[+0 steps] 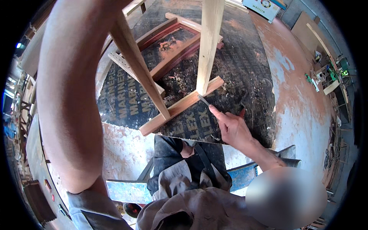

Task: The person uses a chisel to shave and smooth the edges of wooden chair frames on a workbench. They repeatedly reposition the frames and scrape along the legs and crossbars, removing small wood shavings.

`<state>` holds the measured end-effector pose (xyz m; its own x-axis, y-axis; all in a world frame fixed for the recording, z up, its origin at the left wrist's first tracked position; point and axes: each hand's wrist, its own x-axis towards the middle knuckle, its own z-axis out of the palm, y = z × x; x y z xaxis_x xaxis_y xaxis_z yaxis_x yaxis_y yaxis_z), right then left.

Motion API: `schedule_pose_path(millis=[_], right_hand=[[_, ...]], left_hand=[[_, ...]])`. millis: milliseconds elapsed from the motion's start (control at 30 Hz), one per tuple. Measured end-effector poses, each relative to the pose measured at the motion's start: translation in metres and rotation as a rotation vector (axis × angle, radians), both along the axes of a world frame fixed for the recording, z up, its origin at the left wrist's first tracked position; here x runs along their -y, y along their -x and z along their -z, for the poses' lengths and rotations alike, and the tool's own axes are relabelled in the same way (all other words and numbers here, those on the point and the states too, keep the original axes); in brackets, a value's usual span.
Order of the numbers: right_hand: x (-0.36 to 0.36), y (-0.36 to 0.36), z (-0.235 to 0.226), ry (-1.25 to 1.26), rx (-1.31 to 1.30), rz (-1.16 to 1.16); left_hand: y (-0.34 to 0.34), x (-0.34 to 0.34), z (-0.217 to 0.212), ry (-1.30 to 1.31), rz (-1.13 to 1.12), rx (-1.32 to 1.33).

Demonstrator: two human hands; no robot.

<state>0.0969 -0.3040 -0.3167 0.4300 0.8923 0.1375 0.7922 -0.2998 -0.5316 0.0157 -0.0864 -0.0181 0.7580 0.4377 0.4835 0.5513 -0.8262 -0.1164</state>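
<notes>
My right hand [235, 128] is closed round a chisel, its forefinger stretched along the metal blade [204, 100]. The tip meets the joint where a pale upright wooden post [209, 50] stands on a reddish wooden bar [183, 105]. A browner post [140, 63] rises from the same bar further left, leaning. My left arm [71, 96] is raised along the left side and runs out at the top edge, so the left hand does not show.
Under the bar lies a dark printed board [249, 69] strewn with wood shavings. A reddish wooden frame [174, 57] rests on its far part. Beside it is a slotted wooden strip [124, 67]. A blue metal beam [128, 191] crosses near my legs. A white-and-blue machine [262, 8] stands far right.
</notes>
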Motion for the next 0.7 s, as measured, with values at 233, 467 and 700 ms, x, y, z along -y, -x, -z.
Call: schedule_pose_path(millis=[233, 467, 700], right_hand=[[-0.031, -0.020, 0.010, -0.173, -0.036, -0.081], [-0.023, -0.017, 0.009, -0.110, 0.007, -0.032], [-0.020, -0.002, -0.004, -0.065, -0.065, 0.047]], left_hand=[[-0.008, -0.013, -0.007, 0.098, 0.065, -0.084], [-0.015, -0.038, -0.005, -0.018, 0.092, -0.087], [-0.022, -0.006, -0.007, 0.053, -0.110, -0.071]])
